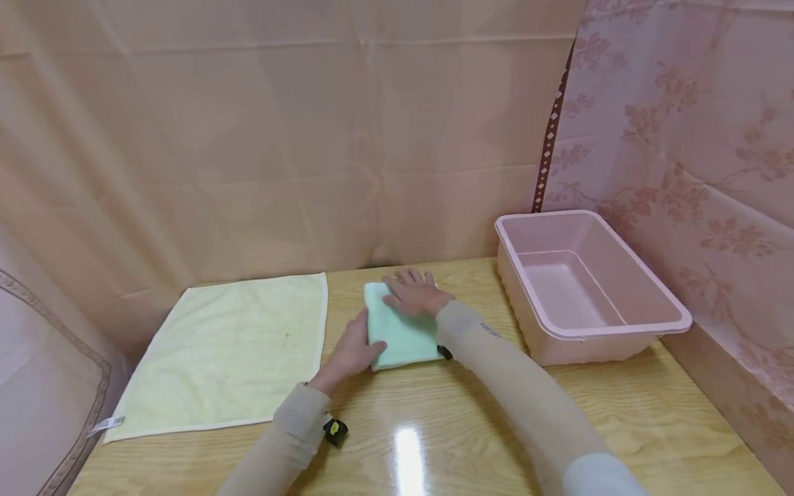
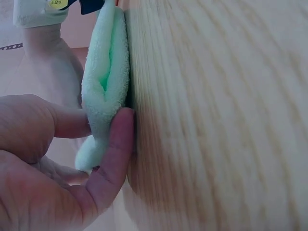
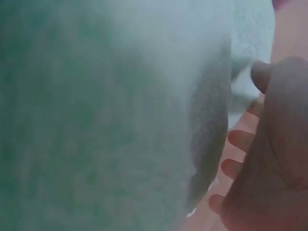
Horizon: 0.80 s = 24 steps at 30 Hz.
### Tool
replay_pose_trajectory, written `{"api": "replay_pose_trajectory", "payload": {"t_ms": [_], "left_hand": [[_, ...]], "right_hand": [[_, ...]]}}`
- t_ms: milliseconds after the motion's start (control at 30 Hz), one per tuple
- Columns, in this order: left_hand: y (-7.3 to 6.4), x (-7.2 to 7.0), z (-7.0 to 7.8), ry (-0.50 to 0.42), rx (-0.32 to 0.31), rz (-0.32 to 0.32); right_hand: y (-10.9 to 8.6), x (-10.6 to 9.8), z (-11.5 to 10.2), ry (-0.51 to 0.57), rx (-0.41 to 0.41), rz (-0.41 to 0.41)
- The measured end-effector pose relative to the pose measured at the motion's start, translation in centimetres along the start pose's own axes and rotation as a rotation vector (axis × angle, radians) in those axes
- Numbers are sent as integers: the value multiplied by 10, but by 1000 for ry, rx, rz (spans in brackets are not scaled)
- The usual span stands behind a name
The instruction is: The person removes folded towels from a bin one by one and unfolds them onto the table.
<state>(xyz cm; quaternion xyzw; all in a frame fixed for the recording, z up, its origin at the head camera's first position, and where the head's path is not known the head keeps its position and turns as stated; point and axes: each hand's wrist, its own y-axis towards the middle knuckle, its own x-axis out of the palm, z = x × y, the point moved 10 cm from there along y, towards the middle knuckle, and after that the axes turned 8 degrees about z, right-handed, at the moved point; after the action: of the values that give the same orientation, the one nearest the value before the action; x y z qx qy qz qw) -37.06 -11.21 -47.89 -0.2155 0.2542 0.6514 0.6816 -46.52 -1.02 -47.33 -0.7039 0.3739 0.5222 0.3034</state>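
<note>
A folded mint-green towel [image 1: 406, 337] lies on the wooden table in front of me. At its left edge, my left hand [image 1: 353, 348] pinches the folded layers, thumb on top. The left wrist view shows the towel's thick folded edge [image 2: 107, 91] from the side, with a fingertip [image 2: 122, 125] low between it and the table. My right hand [image 1: 417, 296] rests on the upper part of the towel with its fingers spread. Close-up cloth [image 3: 96, 120] fills most of the right wrist view, beside the fingers of the right hand [image 3: 274, 139].
A pale yellow towel [image 1: 229, 351] lies spread out at the left, its white tag [image 1: 107, 425] at the near corner. To the right stands a pink plastic basin [image 1: 540, 303]. Beige curtain [image 1: 279, 138] hangs behind the table [image 1: 360, 448], and flowered cloth [image 1: 701, 172] on the right.
</note>
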Motion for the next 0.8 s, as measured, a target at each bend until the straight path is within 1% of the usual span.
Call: {"api": "replay_pose_trajectory", "payload": {"t_ms": [67,167,300,400,500,667,733,800], "left_hand": [[0,0,-1,47,-5,-2],[0,0,-5,106,-46,-11],[-1,-1,-5,150,-58,-10],[-2,-1,-5,168,-52,-12],[-3,0,-5,167,-46,-21],[-2,1,-4,168,-43,-39],[-1,1,-4,178,-39,-40],[0,0,-2,192,-33,-40]], "right_hand": [[-4,4,1,4,0,-53],[-7,10,2,-12,-4,-119],[-7,16,4,-34,0,-167],[-2,26,10,-34,8,-185],[0,32,14,-32,25,-201],[7,43,21,-51,27,-194],[8,44,22,-63,23,-187],[5,37,19,-60,26,-181]]}}
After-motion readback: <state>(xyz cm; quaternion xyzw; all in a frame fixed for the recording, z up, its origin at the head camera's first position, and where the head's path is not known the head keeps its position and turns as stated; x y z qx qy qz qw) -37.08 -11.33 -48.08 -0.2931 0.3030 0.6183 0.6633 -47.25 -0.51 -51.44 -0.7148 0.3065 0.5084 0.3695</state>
